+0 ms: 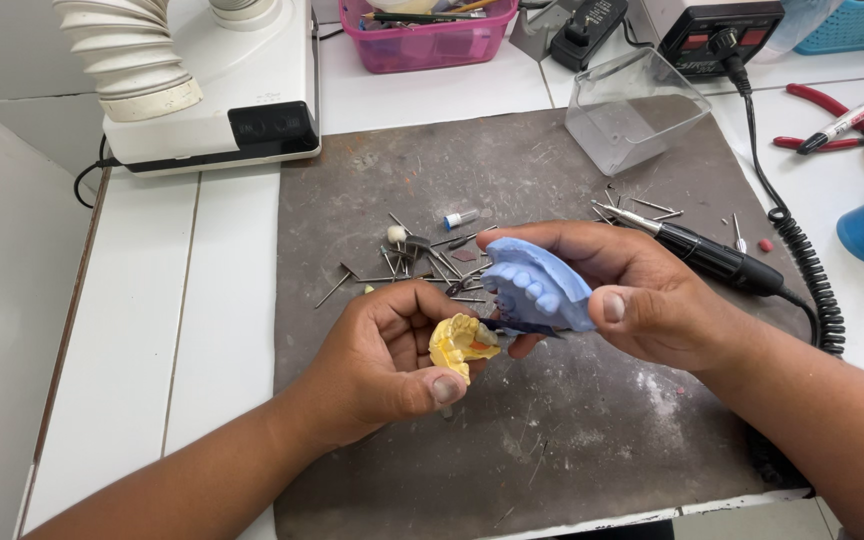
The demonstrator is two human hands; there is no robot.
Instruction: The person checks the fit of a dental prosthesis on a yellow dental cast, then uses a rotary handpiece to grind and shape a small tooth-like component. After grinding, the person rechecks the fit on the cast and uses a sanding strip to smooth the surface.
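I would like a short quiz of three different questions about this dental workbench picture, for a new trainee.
1. True or false: the left hand holds the yellow plaster tooth model.
2. Which hand holds the blue plaster jaw model? A left, B right.
3. Fill in: the black corded handpiece lies on the grey ____.

Key: 1 true. 2 B, the right hand. 3 mat.
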